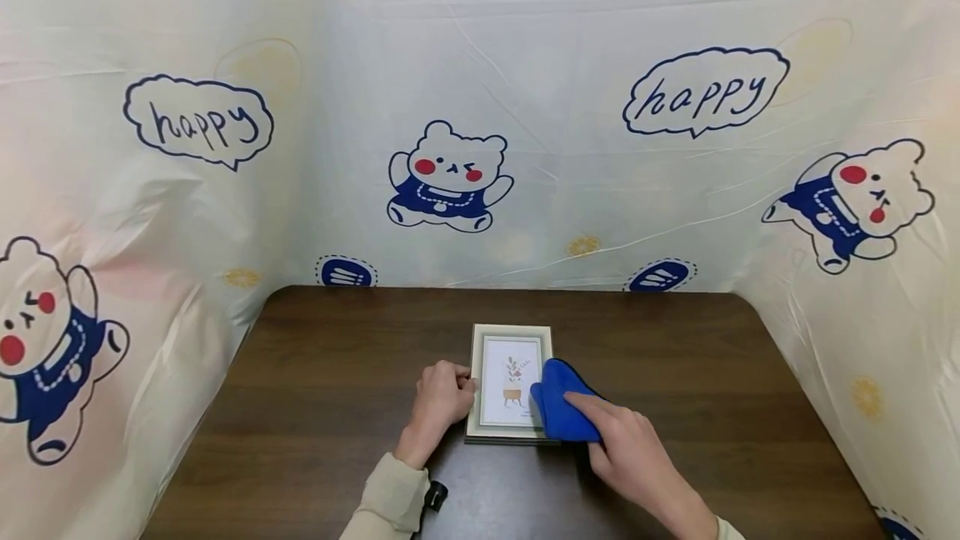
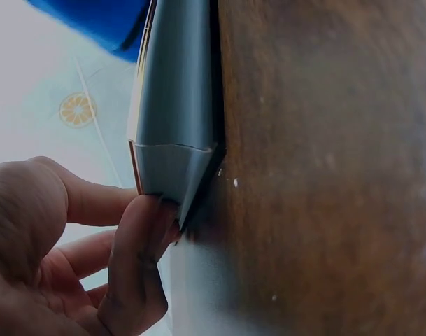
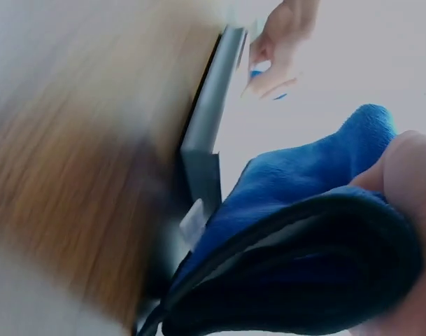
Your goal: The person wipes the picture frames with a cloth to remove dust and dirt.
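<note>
A picture frame (image 1: 512,377) with a pale border and a potted-plant print lies face up on the dark wooden table (image 1: 315,440). At its left edge, my left hand (image 1: 442,397) grips the frame; the left wrist view shows the fingers (image 2: 139,266) and thumb at a corner of its grey side (image 2: 174,91). My right hand (image 1: 637,452) holds a folded blue cloth (image 1: 564,407) with dark edging over the frame's lower right part. In the right wrist view the cloth (image 3: 303,171) bunches under the fingers, and a small white tag (image 3: 192,224) sticks out.
A pale curtain (image 1: 570,190) printed with bears and the word "happy" hangs around the back and both sides of the table. A black band (image 1: 436,496) sits at the left wrist, by the light sleeve (image 1: 392,494).
</note>
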The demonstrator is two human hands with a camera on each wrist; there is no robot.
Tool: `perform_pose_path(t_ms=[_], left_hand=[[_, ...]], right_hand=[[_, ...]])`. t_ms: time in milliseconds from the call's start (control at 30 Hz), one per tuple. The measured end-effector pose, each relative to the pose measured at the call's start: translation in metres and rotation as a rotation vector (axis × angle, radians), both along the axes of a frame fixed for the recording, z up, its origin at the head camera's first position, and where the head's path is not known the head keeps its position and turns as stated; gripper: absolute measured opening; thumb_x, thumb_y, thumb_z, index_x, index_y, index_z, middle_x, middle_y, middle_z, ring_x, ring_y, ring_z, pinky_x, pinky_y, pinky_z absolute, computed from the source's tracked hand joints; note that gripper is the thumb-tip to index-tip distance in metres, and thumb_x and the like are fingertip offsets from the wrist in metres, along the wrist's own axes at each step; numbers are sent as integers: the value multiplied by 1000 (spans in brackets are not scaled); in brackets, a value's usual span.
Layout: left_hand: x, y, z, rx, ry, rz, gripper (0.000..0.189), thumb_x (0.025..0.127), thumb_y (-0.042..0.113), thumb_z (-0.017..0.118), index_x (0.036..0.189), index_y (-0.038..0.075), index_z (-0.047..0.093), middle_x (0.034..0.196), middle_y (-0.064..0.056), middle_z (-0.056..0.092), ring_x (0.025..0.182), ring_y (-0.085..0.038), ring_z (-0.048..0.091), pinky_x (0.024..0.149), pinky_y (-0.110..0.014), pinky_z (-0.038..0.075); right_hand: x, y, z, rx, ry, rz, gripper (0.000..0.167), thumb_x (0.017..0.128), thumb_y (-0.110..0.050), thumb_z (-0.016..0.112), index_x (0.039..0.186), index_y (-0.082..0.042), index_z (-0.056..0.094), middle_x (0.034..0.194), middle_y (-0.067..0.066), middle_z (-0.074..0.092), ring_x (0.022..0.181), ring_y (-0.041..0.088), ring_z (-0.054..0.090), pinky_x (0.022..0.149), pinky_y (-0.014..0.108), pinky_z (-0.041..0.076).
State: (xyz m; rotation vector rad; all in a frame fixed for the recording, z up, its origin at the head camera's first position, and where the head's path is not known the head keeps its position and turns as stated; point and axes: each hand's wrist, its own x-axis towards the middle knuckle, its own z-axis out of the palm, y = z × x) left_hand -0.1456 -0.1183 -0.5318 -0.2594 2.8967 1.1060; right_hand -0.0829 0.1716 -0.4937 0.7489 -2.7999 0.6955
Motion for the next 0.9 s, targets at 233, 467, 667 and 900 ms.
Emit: perform_pose_path(t_ms=[233,467,667,900], left_hand=[[0,-2,-1,-9,28,-14,13,94,21,80,102,13,86,90,3,77,85,-22,69,79,-45,57],[1,-3,-4,1,48,-22,17,92,20,81,106,13,86,84,6,78,84,-20,72,80,-47,59],[0,-2,-2,22,24,-16,20,94,19,80,111,9,85,86,3,78,83,-20,72,78,-45,59],[2,-3,-1,34,23,-22,21,95,18,79,114,9,84,87,1,78,78,-19,70,75,-43,59]], right_hand=[[5,-25,-1,-102,168,97,71,72,5,77,140,-14,69,131,5,76,103,23,79,80,44,65],[10,-52,-10,-94,324,200,74,66,1,76,138,-11,70,133,5,75,112,20,77,78,40,65],[15,-72,-21,-38,394,299,69,65,-2,80,133,-9,73,131,7,75,115,22,76,85,38,64],[17,-88,-33,119,345,448,49,81,-11,82,130,-14,76,127,1,76,117,18,71,95,34,59]])
